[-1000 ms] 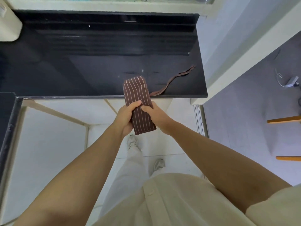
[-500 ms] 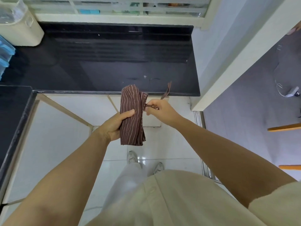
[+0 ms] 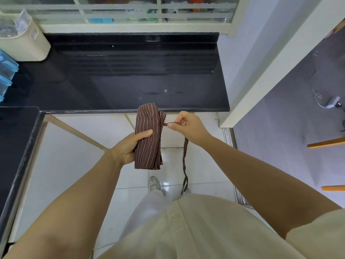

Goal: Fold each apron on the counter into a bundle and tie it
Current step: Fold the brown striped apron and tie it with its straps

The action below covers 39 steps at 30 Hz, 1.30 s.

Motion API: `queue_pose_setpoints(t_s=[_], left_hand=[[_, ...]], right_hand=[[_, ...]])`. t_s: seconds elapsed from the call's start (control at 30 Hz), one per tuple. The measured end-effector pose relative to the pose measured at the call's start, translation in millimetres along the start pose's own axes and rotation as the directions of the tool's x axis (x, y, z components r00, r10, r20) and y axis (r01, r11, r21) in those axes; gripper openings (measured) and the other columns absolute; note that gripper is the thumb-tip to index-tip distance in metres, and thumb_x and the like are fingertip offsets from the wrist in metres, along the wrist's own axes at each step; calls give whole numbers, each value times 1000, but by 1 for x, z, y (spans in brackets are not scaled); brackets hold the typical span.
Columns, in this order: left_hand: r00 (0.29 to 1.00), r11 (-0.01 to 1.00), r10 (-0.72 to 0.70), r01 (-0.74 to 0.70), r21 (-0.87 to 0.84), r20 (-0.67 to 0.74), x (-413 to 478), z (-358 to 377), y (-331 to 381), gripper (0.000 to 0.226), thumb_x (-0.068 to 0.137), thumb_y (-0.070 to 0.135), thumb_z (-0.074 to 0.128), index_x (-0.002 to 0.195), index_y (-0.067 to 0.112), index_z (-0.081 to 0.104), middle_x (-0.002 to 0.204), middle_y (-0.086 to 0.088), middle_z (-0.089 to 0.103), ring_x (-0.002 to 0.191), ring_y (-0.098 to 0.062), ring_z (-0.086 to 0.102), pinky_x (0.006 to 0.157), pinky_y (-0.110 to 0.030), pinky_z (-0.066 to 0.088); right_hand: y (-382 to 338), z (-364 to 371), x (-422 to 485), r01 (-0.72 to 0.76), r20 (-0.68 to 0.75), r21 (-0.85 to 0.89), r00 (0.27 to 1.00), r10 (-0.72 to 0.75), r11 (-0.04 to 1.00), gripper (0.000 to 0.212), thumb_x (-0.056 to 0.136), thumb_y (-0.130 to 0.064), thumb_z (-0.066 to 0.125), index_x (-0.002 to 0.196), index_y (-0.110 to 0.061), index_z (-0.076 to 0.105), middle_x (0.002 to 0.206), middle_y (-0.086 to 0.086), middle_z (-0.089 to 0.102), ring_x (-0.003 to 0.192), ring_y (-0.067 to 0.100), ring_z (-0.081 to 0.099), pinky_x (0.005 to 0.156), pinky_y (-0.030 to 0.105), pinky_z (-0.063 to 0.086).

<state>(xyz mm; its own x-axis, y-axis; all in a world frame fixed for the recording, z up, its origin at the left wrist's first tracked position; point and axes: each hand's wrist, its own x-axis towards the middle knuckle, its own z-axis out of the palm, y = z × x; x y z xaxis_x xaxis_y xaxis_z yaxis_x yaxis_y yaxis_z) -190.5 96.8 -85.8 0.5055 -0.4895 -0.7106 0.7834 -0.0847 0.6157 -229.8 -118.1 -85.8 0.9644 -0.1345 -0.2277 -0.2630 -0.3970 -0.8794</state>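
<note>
A brown apron with thin pale stripes [image 3: 148,135] is folded into a long narrow bundle and held upright in the air, just in front of the black counter's [image 3: 130,81] near edge. My left hand [image 3: 131,144] grips the bundle around its middle, thumb across the front. My right hand [image 3: 186,126] pinches the apron's brown strap [image 3: 184,159] close to where it leaves the bundle's right side. The rest of the strap hangs straight down past my right wrist toward the floor.
A cream bin [image 3: 24,42] stands at the counter's back left, with blue plastic items [image 3: 5,75] at the left edge. A second dark counter [image 3: 16,146] runs along the left. A white wall [image 3: 261,62] bounds the right, with wooden chair legs [image 3: 326,143] beyond.
The bundle came off the counter and toward me. My right hand moved from the bundle to the strap, and the strap slid off the counter and now hangs down.
</note>
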Motion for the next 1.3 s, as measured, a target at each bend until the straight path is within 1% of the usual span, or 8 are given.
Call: queue_pose_setpoints(t_s=[0.27, 0.47, 0.57, 0.7, 0.87, 1.03, 1.1, 1.3], left_hand=[[973, 997, 43, -28, 70, -227, 11, 4, 6, 57, 75, 29, 77, 124, 9, 58, 116, -13, 68, 103, -28, 66, 81, -39, 54], [914, 988, 135, -93, 125, -383, 19, 14, 6, 49, 80, 26, 79, 119, 11, 55, 107, -7, 66, 95, -23, 64, 69, -34, 51], [919, 981, 159, -106, 161, -360, 22, 20, 6, 53, 79, 25, 79, 123, 10, 54, 110, -8, 66, 98, -25, 64, 74, -35, 52], [923, 971, 203, -146, 191, -327, 23, 34, 7, 39, 82, 20, 76, 114, 14, 55, 104, -6, 66, 94, -22, 64, 70, -32, 51], [938, 968, 224, -183, 171, -263, 21, 54, 10, 30, 88, 22, 69, 115, 14, 59, 104, -7, 67, 95, -23, 65, 71, -31, 53], [901, 925, 368, -330, 187, -231, 17, 54, 16, 47, 97, 50, 35, 110, 15, 64, 123, -9, 63, 121, -28, 55, 105, -49, 42], [900, 911, 392, -351, 218, -190, 19, 51, 17, 45, 96, 50, 34, 103, 18, 65, 118, -6, 64, 120, -29, 55, 107, -53, 39], [953, 891, 301, -293, 347, 34, 19, 65, 6, 22, 104, 30, 33, 106, 27, 55, 108, 1, 63, 102, -19, 62, 95, -37, 49]], right_hand=[[6, -1, -1, 104, -79, -47, 991, -107, 993, 16, 88, -31, 70, 76, -24, 62, 84, -7, 59, 86, 12, 55, 82, 29, 44], [4, -9, -1, -71, 308, -134, 945, 110, 988, 20, 100, -26, 52, 97, -9, 62, 72, 3, 66, 60, 7, 56, 70, 24, 50], [6, -1, 4, -223, 340, -133, 905, 256, 966, 24, 101, -22, 48, 115, -7, 60, 93, 6, 65, 65, 12, 52, 66, 25, 48], [3, 2, 6, -407, 373, 147, 867, 330, 902, 52, 97, -51, 48, 129, -11, 55, 112, 4, 64, 59, 10, 50, 58, 21, 42], [5, 1, 2, -352, 438, 265, 873, 213, 898, 37, 98, -36, 56, 119, -6, 56, 77, -3, 61, 54, 6, 48, 51, 16, 38], [15, -12, 2, -409, 527, 361, 831, 179, 838, 35, 99, -33, 54, 129, -15, 51, 108, 9, 61, 90, 28, 51, 93, 40, 49], [19, -17, 1, -479, 617, 396, 771, 159, 784, 37, 92, -39, 62, 123, -20, 55, 116, 13, 55, 105, 30, 40, 114, 57, 28], [9, -27, 4, -521, 647, 462, 752, 128, 718, 45, 85, -41, 67, 122, -17, 58, 121, 14, 53, 110, 35, 38, 109, 48, 29]])
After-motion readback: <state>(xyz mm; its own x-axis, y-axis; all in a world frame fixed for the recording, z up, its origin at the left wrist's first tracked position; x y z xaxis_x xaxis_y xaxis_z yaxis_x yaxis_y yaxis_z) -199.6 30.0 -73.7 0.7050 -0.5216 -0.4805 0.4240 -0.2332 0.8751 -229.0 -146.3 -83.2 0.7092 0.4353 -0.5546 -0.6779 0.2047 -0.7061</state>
